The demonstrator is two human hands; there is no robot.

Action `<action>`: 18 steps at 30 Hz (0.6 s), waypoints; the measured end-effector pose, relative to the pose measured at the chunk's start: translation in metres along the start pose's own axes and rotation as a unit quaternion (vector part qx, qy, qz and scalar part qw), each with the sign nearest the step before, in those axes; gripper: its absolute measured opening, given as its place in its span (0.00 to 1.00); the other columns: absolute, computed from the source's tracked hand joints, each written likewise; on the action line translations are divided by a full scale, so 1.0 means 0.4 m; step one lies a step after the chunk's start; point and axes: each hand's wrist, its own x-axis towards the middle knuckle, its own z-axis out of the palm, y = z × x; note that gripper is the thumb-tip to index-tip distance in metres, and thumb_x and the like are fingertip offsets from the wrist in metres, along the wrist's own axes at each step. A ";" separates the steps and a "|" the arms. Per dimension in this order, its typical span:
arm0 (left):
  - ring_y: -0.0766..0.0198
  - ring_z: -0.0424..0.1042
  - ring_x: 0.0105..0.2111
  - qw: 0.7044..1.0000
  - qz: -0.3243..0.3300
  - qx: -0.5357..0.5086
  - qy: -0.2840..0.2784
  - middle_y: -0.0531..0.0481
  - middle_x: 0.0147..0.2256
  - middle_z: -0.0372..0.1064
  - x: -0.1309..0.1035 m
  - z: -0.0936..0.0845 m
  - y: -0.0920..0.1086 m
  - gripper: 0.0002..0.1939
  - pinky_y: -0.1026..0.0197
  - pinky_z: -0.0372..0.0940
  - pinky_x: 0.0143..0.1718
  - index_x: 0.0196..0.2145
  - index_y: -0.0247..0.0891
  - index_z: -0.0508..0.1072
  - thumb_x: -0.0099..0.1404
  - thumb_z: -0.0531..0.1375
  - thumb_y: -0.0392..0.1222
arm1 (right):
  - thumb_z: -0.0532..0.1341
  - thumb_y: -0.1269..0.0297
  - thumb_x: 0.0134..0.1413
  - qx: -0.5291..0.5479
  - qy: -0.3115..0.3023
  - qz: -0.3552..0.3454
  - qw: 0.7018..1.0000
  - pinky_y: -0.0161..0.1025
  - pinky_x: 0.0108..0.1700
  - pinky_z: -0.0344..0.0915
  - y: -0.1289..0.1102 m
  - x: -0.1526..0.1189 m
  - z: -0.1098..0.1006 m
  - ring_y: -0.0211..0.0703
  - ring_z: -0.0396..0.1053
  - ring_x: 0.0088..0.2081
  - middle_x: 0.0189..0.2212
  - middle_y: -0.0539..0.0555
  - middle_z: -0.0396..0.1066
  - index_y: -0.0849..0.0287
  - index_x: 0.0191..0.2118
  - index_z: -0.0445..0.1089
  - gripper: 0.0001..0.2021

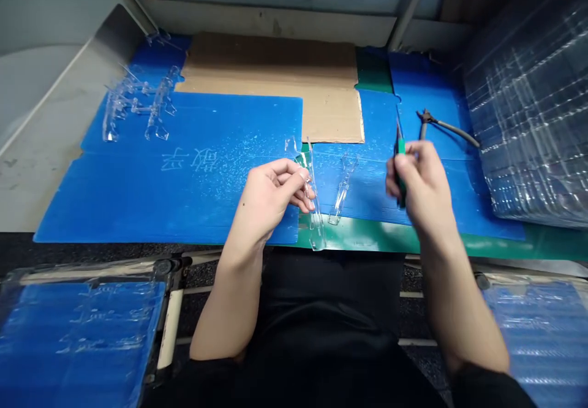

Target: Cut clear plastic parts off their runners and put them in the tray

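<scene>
My left hand (280,190) pinches a long, clear plastic part (316,218) upright near the table's front edge. In my right hand (420,178) is a craft knife (401,163) with a green handle, its thin blade pointing away from me. The blade is apart from the plastic. Between my hands, a second clear plastic part (342,190) lies on the blue sheet. Side cutters (427,117) with dark handles rest just beyond my right hand, partly hidden by it.
Clear moulded frames (138,105) sit at the back left on a blue sheet (220,126) scattered with small clear chips. Flat cardboard (271,65) lies at the back. Stacked clear trays (542,126) rise at the right. Below the table, blue-lined racks stand left (41,347) and right (542,328).
</scene>
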 end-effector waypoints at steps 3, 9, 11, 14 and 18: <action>0.66 0.76 0.21 0.998 -0.007 -0.064 0.006 0.51 0.26 0.76 -0.021 0.014 0.001 0.13 0.66 0.74 0.23 0.32 0.39 0.75 0.70 0.70 0.48 | 0.69 0.52 0.69 0.173 -0.072 0.048 0.981 0.37 0.27 0.57 -0.074 -0.192 0.045 0.34 0.56 0.22 0.25 0.44 0.60 0.55 0.45 0.73 0.13; 0.68 0.74 0.21 0.996 -0.001 -0.089 -0.004 0.53 0.27 0.75 -0.033 0.024 -0.005 0.13 0.67 0.73 0.23 0.34 0.38 0.75 0.71 0.69 0.48 | 0.70 0.51 0.68 0.295 -0.161 0.141 0.931 0.35 0.23 0.46 -0.100 -0.309 0.103 0.31 0.50 0.20 0.20 0.42 0.55 0.57 0.46 0.81 0.14; 0.69 0.74 0.21 0.996 0.000 -0.090 -0.008 0.53 0.26 0.75 -0.033 0.027 -0.009 0.13 0.67 0.73 0.23 0.34 0.39 0.75 0.71 0.69 0.48 | 0.69 0.51 0.70 0.310 -0.176 0.153 0.922 0.35 0.22 0.45 -0.093 -0.310 0.104 0.31 0.50 0.20 0.19 0.42 0.54 0.58 0.44 0.80 0.14; 0.68 0.73 0.21 0.996 -0.003 -0.092 -0.005 0.53 0.27 0.75 -0.033 0.035 -0.017 0.13 0.67 0.72 0.22 0.33 0.39 0.74 0.72 0.68 0.47 | 0.70 0.51 0.69 0.324 -0.176 0.165 0.915 0.35 0.22 0.44 -0.085 -0.313 0.104 0.32 0.50 0.20 0.19 0.42 0.55 0.58 0.42 0.78 0.14; 0.65 0.79 0.27 0.994 -0.010 -0.107 -0.021 0.50 0.32 0.78 -0.038 0.053 -0.026 0.13 0.65 0.75 0.26 0.37 0.39 0.75 0.73 0.66 0.51 | 0.70 0.49 0.68 0.321 -0.202 0.168 0.910 0.35 0.23 0.46 -0.078 -0.314 0.103 0.32 0.50 0.21 0.21 0.43 0.57 0.58 0.40 0.76 0.15</action>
